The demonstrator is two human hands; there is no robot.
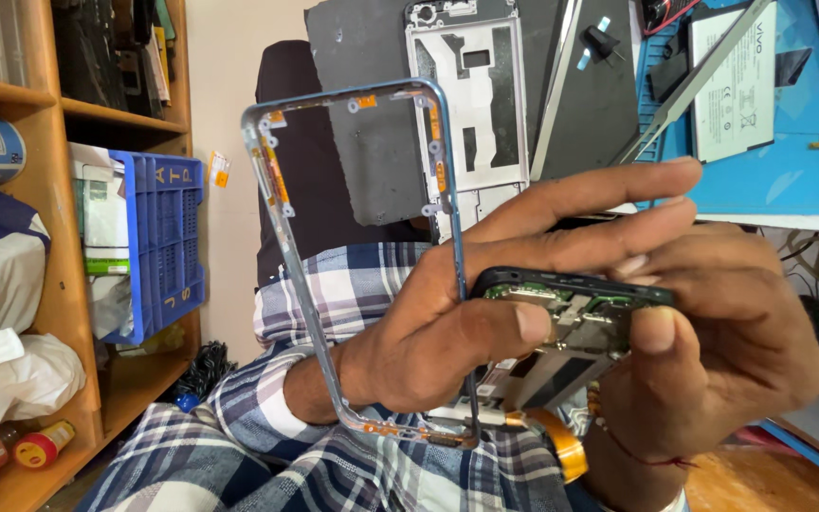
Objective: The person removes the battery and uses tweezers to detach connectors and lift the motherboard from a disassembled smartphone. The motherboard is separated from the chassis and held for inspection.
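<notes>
Bare blue phone frame (282, 204) upright, opened phone body (571, 318) edge-on

Both hands, left hand (447, 322) and right hand (713, 351), pinch a phone body (571, 327) beside its detached blue frame (353, 256).

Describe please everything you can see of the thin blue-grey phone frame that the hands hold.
The phone frame is an empty, rounded rectangle of thin bluish-grey metal, as it looks, with nothing inside its opening. Small orange patches and tiny tabs with screw holes sit along its inner edges. It stands nearly upright, tilted a little. Its right side passes behind the left hand, whose fingers hold it against a dark phone body, which the right hand also holds. A checked shirt shows through it.
</notes>
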